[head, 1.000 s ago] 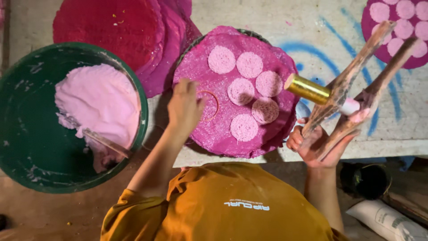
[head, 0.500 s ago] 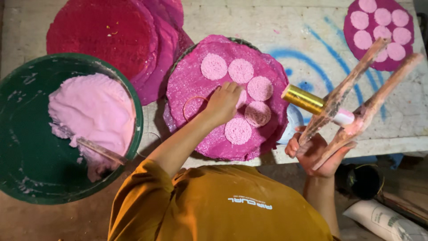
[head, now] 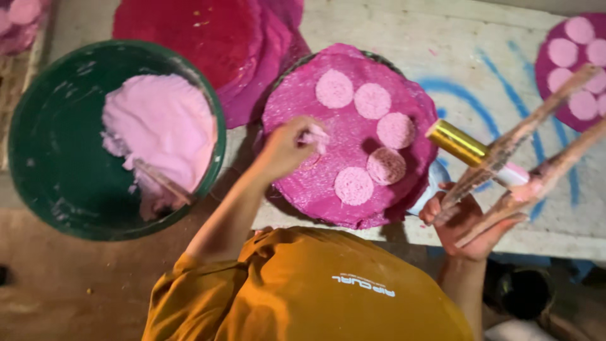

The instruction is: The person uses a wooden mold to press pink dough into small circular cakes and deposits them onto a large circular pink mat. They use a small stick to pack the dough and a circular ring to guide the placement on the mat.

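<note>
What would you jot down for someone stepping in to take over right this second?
Left hand: shut on a pink lump, over the left part of the round mat.
Right hand: grips two sticks by the table edge; a gold tube lies beside them.
Done: five pink discs lie on the mat.
Left: the mat's left side has no disc; plenty of pink paste sits in the green bowl.
</note>
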